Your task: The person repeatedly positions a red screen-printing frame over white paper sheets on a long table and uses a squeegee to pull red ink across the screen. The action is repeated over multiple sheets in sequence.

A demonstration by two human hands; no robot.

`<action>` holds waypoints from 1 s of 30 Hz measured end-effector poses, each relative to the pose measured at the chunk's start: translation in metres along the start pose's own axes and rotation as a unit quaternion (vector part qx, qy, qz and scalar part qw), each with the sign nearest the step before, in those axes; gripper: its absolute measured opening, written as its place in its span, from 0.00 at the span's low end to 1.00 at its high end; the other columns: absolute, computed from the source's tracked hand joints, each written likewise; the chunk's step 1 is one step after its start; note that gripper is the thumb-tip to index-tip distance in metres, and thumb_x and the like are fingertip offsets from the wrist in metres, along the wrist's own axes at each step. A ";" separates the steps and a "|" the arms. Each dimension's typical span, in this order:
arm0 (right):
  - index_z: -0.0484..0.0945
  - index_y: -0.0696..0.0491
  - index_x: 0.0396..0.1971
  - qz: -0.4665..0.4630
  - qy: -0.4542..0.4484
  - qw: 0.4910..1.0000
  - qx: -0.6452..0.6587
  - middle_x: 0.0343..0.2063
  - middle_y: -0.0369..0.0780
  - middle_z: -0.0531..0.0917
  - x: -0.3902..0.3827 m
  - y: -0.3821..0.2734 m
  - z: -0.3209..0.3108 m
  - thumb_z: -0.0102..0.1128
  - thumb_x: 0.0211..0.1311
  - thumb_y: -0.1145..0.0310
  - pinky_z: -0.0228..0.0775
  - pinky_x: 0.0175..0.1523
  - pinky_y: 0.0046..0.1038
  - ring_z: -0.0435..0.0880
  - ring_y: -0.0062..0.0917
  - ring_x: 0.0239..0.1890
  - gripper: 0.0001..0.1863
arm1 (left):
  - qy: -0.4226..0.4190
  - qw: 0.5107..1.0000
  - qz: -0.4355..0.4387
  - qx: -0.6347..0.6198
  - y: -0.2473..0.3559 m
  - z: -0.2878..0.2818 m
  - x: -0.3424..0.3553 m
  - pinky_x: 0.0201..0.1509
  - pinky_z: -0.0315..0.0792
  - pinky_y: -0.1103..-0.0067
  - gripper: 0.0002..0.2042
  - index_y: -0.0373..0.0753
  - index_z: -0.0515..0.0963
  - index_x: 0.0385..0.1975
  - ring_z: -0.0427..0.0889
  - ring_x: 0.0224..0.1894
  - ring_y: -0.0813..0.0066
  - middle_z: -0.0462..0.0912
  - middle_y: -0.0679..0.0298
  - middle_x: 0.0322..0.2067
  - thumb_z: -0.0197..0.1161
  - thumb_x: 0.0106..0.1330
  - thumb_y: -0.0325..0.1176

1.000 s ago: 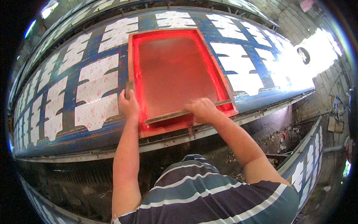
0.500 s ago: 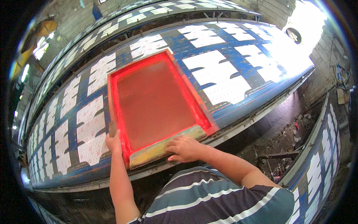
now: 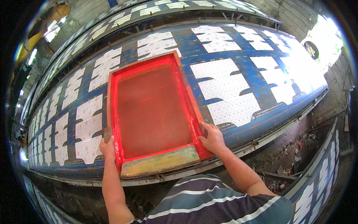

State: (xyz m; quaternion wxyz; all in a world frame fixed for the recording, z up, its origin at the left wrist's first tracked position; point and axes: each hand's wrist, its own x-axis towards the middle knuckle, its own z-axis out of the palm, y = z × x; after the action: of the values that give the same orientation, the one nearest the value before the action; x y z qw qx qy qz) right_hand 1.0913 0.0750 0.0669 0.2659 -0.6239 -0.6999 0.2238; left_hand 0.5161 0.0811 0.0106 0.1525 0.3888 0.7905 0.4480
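Observation:
A large screen printing frame [image 3: 153, 112] lies on the long table in front of me, its mesh and inner edges coated in red ink. The near bar [image 3: 162, 164] is worn yellowish wood. My left hand [image 3: 107, 146] grips the frame's left side, by a small brown block [image 3: 107, 134]. On the opposite side, my right hand [image 3: 212, 139] holds the right edge, thumb on top; some fingers are hidden. White cut fabric pieces with small prints lie on both sides, including a dotted piece [image 3: 227, 93] at right and a pinkish one [image 3: 88, 128] at left.
The blue-and-dark printing table [image 3: 246, 128] runs across the view, with a metal rail along its near edge. Behind it stands another table of fabric pieces [image 3: 164, 12]. A third table [image 3: 320, 186] is at lower right. Scraps [image 3: 294, 156] litter the floor between.
My right hand has moved from the near wooden bar to the frame's right edge. The frame sits straighter in view, partly because my view has shifted. My left hand stays on the left side.

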 end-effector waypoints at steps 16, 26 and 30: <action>0.87 0.46 0.62 -0.033 0.021 0.999 -0.030 0.47 0.47 0.85 0.022 -0.040 -0.022 0.66 0.57 0.80 0.81 0.60 0.50 0.85 0.52 0.53 0.30 | -0.052 0.988 -0.079 -0.119 0.007 -0.009 0.001 0.52 0.80 0.72 0.11 0.33 0.89 0.48 0.88 0.42 0.73 0.92 0.65 0.41 0.78 0.71 0.30; 0.89 0.45 0.59 0.002 0.048 0.997 -0.053 0.45 0.48 0.86 0.049 0.024 -0.097 0.64 0.58 0.80 0.81 0.60 0.49 0.86 0.51 0.53 0.28 | -0.063 0.969 -0.104 -0.216 0.071 0.042 -0.031 0.51 0.79 0.75 0.12 0.33 0.89 0.50 0.87 0.42 0.77 0.91 0.66 0.43 0.79 0.69 0.26; 0.88 0.45 0.60 0.058 0.048 0.996 -0.052 0.44 0.46 0.86 0.055 0.085 -0.143 0.63 0.56 0.81 0.81 0.61 0.49 0.86 0.49 0.53 0.30 | -0.040 0.975 -0.095 -0.196 0.125 0.105 -0.081 0.49 0.80 0.75 0.12 0.33 0.88 0.49 0.87 0.41 0.78 0.91 0.67 0.42 0.79 0.68 0.24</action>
State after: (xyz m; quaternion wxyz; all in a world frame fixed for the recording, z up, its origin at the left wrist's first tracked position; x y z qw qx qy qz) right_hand 1.2439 0.1371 0.1254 0.2531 -0.6868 -0.6593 0.1720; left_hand 0.6902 0.1196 0.0469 0.2995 0.2923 0.7135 0.5619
